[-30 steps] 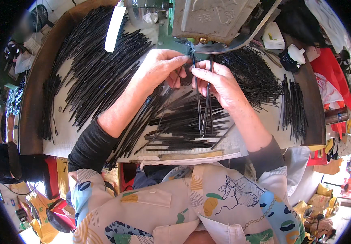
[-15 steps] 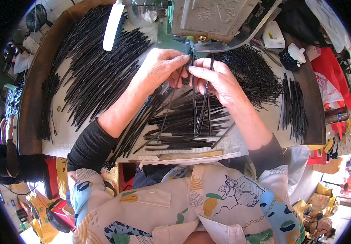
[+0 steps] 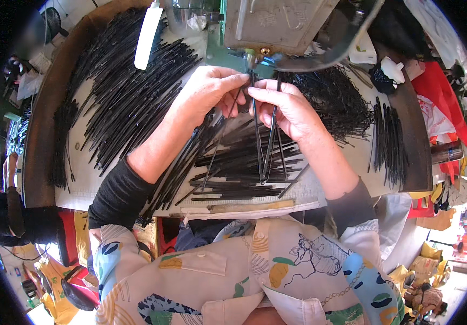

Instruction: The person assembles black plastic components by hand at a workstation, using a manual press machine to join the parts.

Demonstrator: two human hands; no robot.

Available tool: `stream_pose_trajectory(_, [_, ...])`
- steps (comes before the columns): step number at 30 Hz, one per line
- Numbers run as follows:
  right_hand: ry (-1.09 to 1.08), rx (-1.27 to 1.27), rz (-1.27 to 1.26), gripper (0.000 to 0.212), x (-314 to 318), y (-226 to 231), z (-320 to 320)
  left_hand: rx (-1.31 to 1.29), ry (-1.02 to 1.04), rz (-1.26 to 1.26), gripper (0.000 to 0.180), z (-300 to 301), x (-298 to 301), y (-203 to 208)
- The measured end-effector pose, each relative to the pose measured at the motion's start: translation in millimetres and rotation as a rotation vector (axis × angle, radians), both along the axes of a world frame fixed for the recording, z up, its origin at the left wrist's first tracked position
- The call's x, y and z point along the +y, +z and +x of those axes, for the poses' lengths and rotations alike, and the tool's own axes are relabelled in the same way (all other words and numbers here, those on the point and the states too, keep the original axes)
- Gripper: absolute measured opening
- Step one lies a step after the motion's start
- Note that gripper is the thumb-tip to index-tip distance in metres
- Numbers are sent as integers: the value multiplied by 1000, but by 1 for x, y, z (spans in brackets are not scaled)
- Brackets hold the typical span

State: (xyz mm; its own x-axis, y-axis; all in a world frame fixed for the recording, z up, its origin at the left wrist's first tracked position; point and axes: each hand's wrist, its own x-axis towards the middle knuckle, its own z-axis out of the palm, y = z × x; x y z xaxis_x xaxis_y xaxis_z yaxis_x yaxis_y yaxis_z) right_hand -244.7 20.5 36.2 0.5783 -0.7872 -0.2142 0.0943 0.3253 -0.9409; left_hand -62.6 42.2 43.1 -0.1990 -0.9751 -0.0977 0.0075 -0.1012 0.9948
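My left hand [image 3: 212, 93] pinches its thumb and fingers together just under the head of a grey metal machine [image 3: 282, 27]. A thin black rod [image 3: 215, 157] slants down from these fingers toward me. Close on its right, my right hand [image 3: 286, 111] is closed on jointed black metal rods [image 3: 270, 140] that look like umbrella ribs. Their upper ends reach the machine's working point, and their lower ends meet in a narrow V above the table. My fingers partly hide the tips. Beneath both hands lies a loose layer of similar rods [image 3: 233, 176].
Large heaps of black rods lie left [image 3: 130, 97] and right [image 3: 336, 97], with a smaller bundle [image 3: 389, 141] at far right. A white blade-shaped strip [image 3: 148, 38] hangs at upper left. A raised brown rim [image 3: 41, 151] borders the table. Another person's arm [image 3: 11, 173] shows at far left.
The machine's curved metal bar has shifted and is blurred. The lower ends of the held rods have swung slightly right. Both hands keep nearly the same place and grip.
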Motion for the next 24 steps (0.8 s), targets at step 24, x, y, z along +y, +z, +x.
stream_pose_trajectory(24, [51,173,-10,21,23,21,-22,-204,-64,-114,39,3,-1,1])
